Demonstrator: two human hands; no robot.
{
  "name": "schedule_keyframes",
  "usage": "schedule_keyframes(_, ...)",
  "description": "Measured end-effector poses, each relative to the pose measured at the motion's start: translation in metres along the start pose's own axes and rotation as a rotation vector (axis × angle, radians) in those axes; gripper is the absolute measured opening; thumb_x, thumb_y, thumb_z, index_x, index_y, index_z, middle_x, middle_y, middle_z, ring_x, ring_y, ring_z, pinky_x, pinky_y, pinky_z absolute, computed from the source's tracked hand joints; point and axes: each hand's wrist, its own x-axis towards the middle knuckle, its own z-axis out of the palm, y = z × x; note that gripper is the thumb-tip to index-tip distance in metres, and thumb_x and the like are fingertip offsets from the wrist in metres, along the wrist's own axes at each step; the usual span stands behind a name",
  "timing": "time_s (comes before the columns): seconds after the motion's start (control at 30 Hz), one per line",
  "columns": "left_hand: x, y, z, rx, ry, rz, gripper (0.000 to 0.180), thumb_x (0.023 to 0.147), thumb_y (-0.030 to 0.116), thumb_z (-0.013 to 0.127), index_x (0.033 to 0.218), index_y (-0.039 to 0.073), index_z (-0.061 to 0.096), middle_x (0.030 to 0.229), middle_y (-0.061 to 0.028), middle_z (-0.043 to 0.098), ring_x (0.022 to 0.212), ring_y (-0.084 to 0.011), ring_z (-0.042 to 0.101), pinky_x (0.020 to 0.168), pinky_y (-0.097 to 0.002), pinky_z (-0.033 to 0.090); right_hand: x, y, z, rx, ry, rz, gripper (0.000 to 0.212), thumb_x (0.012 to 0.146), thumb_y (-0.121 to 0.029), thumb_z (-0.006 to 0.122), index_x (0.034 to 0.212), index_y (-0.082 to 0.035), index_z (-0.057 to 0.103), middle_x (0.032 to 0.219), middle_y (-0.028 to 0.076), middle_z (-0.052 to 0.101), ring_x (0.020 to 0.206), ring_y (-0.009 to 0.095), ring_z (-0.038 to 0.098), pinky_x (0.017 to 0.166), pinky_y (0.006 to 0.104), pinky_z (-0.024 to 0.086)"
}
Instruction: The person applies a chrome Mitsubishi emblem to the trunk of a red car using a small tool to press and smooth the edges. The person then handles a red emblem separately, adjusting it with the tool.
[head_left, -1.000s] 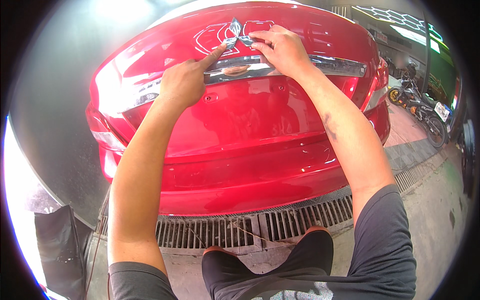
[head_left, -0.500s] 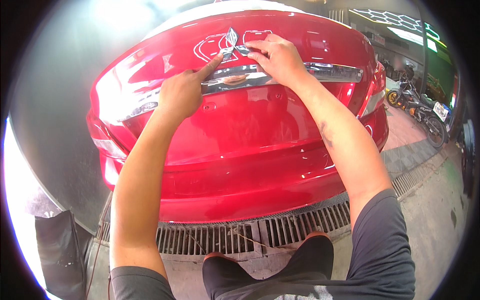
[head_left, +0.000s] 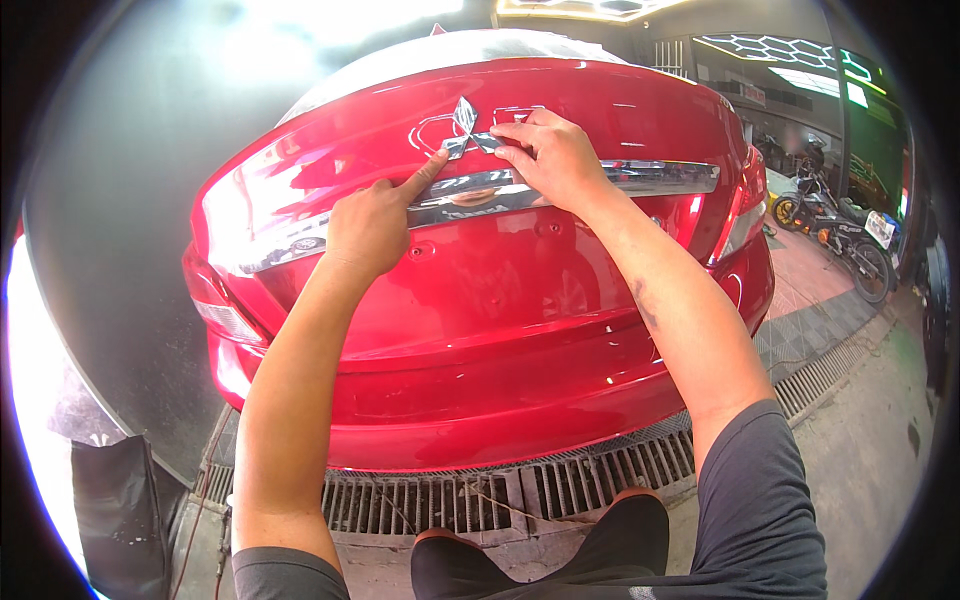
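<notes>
A chrome three-diamond emblem (head_left: 464, 117) sits on the glossy red trunk lid (head_left: 330, 130) of a car, above a long chrome trim strip (head_left: 660, 178). My left hand (head_left: 372, 222) is open: its index finger is stretched out, the tip touching the emblem's lower left diamond, while the other fingers bend under. From the other side, my right hand (head_left: 560, 160) is closed, thumb and index finger pinching the lower right diamond. Pale outline marks show on the paint to both sides of the emblem. Whether the emblem touches the paint all over I cannot tell.
Below the bumper (head_left: 500, 440) runs a metal floor grate (head_left: 590, 490), close to my feet. A dark wall panel (head_left: 130, 250) stands left, with a black sheet-like item (head_left: 120, 515) at its foot. Parked motorcycles (head_left: 840, 235) stand at the right.
The view has tilted up slightly, so the car and hands appear lower. Both hands keep their places at the emblem.
</notes>
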Motion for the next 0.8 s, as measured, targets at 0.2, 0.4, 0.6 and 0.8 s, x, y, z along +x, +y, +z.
schedule_keyframes(0.2, 0.001, -0.001, 0.003, -0.017, -0.013, -0.002, 0.082, 0.109, 0.015, 0.069, 0.176, 0.051, 0.037, 0.126, -0.0088, 0.080, 0.109, -0.0361, 0.078, 0.090, -0.0520, 0.061, -0.001, 0.002, 0.001, 0.008, 0.021, -0.012, 0.028, 0.098, -0.016, 0.088, 0.126, -0.013, 0.088, 0.100, 0.012, 0.076, 0.088, 0.029, 0.078, 0.080, 0.0403, 0.064)
schedule_keyframes(0.4, -0.001, -0.010, 0.012, -0.002, 0.097, 0.058, 0.092, 0.104, 0.011, 0.072, 0.176, 0.055, 0.036, 0.110, -0.0141, 0.077, 0.096, -0.0340, 0.080, 0.082, -0.0496, 0.063, 0.000, 0.000, -0.001, 0.024, -0.019, 0.007, 0.028, 0.098, -0.016, 0.088, 0.125, -0.012, 0.087, 0.099, 0.011, 0.075, 0.083, 0.027, 0.078, 0.078, 0.0400, 0.064)
schedule_keyframes(0.6, -0.001, 0.000, 0.000, -0.020, -0.027, -0.004, 0.082, 0.110, 0.019, 0.069, 0.175, 0.055, 0.035, 0.128, -0.0138, 0.078, 0.110, -0.0370, 0.079, 0.090, -0.0524, 0.061, 0.000, 0.001, 0.001, 0.048, -0.007, 0.013, 0.028, 0.099, -0.016, 0.087, 0.127, -0.011, 0.087, 0.101, 0.011, 0.076, 0.083, 0.027, 0.079, 0.077, 0.0400, 0.064)
schedule_keyframes(0.8, -0.001, 0.001, -0.004, 0.010, -0.043, -0.012, 0.082, 0.110, 0.019, 0.069, 0.176, 0.054, 0.035, 0.130, -0.0119, 0.078, 0.111, -0.0362, 0.079, 0.091, -0.0518, 0.062, 0.000, 0.004, 0.002, 0.057, -0.020, 0.004, 0.028, 0.100, -0.014, 0.086, 0.128, -0.010, 0.086, 0.102, 0.011, 0.076, 0.079, 0.025, 0.080, 0.076, 0.0389, 0.064)
